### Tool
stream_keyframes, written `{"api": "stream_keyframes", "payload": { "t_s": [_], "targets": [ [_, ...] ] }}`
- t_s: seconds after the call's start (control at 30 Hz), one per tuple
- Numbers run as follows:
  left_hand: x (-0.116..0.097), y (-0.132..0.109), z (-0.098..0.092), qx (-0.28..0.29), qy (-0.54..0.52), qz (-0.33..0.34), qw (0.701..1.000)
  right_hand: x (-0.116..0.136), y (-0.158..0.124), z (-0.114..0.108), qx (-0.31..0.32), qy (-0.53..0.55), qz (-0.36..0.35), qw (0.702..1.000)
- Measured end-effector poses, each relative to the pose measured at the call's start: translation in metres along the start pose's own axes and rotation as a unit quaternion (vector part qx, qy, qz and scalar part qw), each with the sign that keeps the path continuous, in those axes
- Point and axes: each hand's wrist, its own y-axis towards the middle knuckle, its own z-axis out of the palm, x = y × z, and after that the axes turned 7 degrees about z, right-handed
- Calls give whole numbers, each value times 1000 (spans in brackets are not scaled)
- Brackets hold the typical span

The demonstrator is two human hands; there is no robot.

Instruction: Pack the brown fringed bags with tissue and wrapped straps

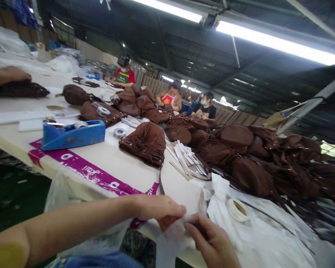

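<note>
The white sheet (pixel 171 239) is at the near edge of the bench (pixel 123 163), pinched by the left hand (pixel 159 210) and the right hand (pixel 212 242), both closed on it. Its long axis hangs downward. Beyond it lie one white tape roll (pixel 238 210), loose paper strips (pixel 187 158), one fringed brown bag (pixel 143 143) and one blue tape dispenser (pixel 72 136). Three people (pixel 171 97) sit at the far end.

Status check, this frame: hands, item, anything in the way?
Left hand and right hand both pinching thin white sheet at table edge. Brown fringed bags piled beyond, apart from hands.
</note>
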Motion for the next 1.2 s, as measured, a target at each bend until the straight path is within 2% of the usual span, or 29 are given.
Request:
{"api": "stream_keyframes", "payload": {
  "t_s": [0.07, 0.17, 0.27, 0.37, 0.5, 0.57, 0.63, 0.67, 0.73, 0.83, 0.93, 1.07, 1.13, 1.2],
  "targets": [
    [20, -30, 4, -65, -37, 12, 997, 5, 10, 15, -5, -4, -15, 1000],
    [48, -55, 8, -171, -99, 44, 979, 4, 19, 33, 46, -18, -12, 999],
    [60, -76, 0, -257, -148, 31, 955, -4, 28, 46, 33, -91, 22, 995],
    [57, -99, -15, -274, -200, 20, 940, -9, 38, 55, -34, -175, 36, 983],
    [50, -122, -31, -296, -211, 59, 930, -8, 54, 63, -33, -174, 42, 983],
    [51, -127, -34, -320, -215, 78, 919, -6, 61, 67, 8, -102, 60, 993],
    [53, -129, -35, -327, -220, 94, 914, -4, 66, 72, 86, 40, 119, 988],
    [55, -129, -35, -325, -220, 98, 915, -3, 67, 75, 123, 130, 151, 972],
    [58, -131, -35, -327, -216, 99, 915, 3, 69, 83, 156, 306, 195, 919],
    [61, -135, -37, -351, -213, 97, 907, 16, 72, 97, 138, 475, 212, 843],
    [63, -140, -40, -398, -209, 96, 888, 28, 76, 110, 168, 523, 240, 801],
    [63, -148, -44, -442, -190, 129, 867, 31, 78, 123, 218, 540, 248, 774],
    [63, -151, -46, -450, -153, 146, 868, 29, 77, 127, 233, 537, 228, 778],
    [65, -151, -48, -461, -119, 153, 866, 28, 75, 129, 235, 524, 192, 796]
  ]
}}
